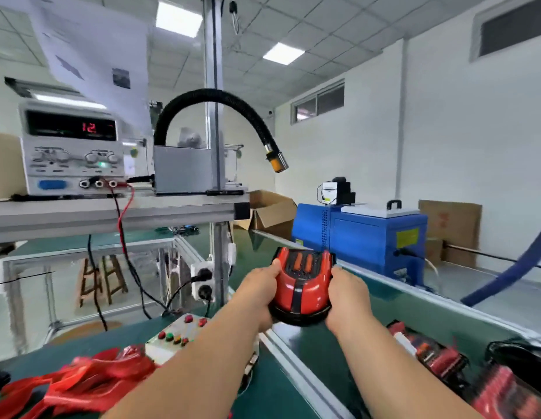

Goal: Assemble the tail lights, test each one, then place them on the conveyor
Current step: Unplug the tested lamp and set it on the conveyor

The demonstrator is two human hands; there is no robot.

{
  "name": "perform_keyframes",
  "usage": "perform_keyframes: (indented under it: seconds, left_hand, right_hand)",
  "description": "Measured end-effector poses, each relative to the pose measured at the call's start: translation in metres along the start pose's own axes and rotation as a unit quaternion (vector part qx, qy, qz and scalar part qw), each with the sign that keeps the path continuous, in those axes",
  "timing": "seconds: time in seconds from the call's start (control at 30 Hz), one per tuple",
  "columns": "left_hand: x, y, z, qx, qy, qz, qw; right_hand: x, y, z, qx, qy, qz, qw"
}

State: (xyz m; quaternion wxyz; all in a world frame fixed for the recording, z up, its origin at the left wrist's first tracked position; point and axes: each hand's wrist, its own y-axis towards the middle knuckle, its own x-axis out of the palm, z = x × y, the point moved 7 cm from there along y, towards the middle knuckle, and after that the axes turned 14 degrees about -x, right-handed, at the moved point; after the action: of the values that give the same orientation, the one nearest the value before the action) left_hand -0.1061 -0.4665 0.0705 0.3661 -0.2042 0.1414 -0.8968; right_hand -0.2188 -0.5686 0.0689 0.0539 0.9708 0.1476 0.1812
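Gripping red tail light [302,290] at frame centre above green conveyor belt [393,300]: left hand [260,293] and right hand [349,296], fingers curled round its sides. Power supply [71,148] reading 12 upper left. Blue machine [361,237] behind. Red lenses [78,384] lower left; button box [175,337] beside left forearm.

We see a red tail light [314,285] with a black stripe, a green conveyor [399,303] and a blue machine [369,237]
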Motion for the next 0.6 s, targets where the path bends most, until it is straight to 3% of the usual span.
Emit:
perform_keyframes:
  seconds: [0.3, 0.6]
  left_hand:
    - [0.041, 0.050, 0.066, 0.002, 0.014, -0.006, 1.000]
    - [0.037, 0.060, 0.058, -0.011, 0.025, -0.024, 0.999]
  right_hand:
    - [0.024, 0.078, -0.033, -0.003, -0.006, 0.015, 1.000]
    - [0.024, 0.077, -0.023, 0.018, -0.013, 0.020, 1.000]
